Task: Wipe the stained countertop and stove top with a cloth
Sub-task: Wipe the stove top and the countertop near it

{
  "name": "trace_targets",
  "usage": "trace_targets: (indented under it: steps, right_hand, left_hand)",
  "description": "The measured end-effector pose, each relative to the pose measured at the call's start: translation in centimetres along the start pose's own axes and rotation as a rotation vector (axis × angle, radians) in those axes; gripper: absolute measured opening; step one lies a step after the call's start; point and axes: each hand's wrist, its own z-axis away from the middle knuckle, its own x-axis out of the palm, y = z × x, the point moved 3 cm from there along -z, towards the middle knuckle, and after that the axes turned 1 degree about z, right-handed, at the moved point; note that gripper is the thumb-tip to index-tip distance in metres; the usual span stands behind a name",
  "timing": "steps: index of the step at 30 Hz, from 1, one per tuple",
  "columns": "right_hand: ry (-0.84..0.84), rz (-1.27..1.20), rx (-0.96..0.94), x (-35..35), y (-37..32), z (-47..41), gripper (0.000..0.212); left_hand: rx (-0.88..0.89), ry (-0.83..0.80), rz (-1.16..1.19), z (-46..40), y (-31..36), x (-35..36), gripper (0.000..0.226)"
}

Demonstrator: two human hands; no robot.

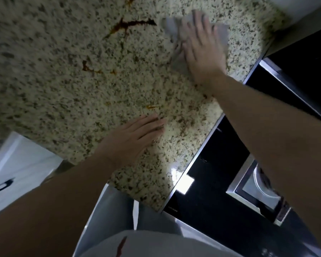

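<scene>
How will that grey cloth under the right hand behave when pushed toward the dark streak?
The cloth looks thin and floppy: it lies rumpled under the right hand, so it will probably bunch rather than slide as one sheet. The flat palm likely keeps it moving. The speckled countertop looks polished, so it should glide easily.

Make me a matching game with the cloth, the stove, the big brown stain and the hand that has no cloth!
Things:
1. cloth
2. stove top
3. big brown stain
4. left hand

Descriptions:
A. shiny black
B. flat on the bare countertop
C. under the right hand
D. not wiped away yet

Pairs: 1-C, 2-A, 3-D, 4-B
</scene>
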Motion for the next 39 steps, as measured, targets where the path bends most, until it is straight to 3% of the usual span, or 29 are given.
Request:
trace_targets:
  steps: [3,10,13,16,19,24,27,31,33,37,39]
  right_hand:
    - [0.029,-0.087,0.149,0.2,-1.5,1.1,0.062]
    - [0.034,-0.217,0.115,0.4,-13.3,15.0,0.057]
    - [0.015,-0.091,0.112,0.4,-11.5,9.8,0.063]
    - [0.026,-0.123,0.317,0.0,-9.3,3.8,0.061]
    - [0.058,-0.167,0.365,-0.1,-11.7,5.3,0.062]
    - [0.066,-0.177,0.219,0.0,-19.6,15.7,0.059]
    - [0.086,-0.117,0.168,0.0,-17.8,10.5,0.060]
    - [0.050,-0.114,0.332,-0.1,-14.3,2.5,0.062]
    - [0.092,-0.125,0.326,-0.1,-16.0,4.5,0.062]
    - [0.093,-0.164,0.131,0.1,-22.9,15.4,0.059]
    - [0.084,-0.192,0.065,0.0,-23.2,15.8,0.057]
  left_hand:
    - [0.012,0.052,-0.033,0.2,-0.1,0.3,0.047]
    - [-0.043,0.399,-0.130,1.4,0.5,-0.3,0.026]
    - [-0.222,0.532,-0.064,1.5,0.5,-1.8,0.022]
    - [-0.487,0.606,0.052,3.4,-0.9,-3.1,0.024]
    - [-0.706,0.626,0.065,5.9,-3.0,-4.0,0.034]
    - [-0.963,0.630,0.008,7.4,-5.4,-3.8,0.039]
    - [-0.977,0.570,-0.047,7.2,-5.9,-2.8,0.040]
    - [-0.970,0.570,-0.082,7.2,-5.8,-2.3,0.041]
    - [-0.982,0.564,-0.084,7.3,-5.9,-2.2,0.041]
    - [-1.006,0.555,-0.078,7.2,-5.7,-2.4,0.039]
    - [-1.013,0.558,-0.074,7.1,-5.8,-2.5,0.040]
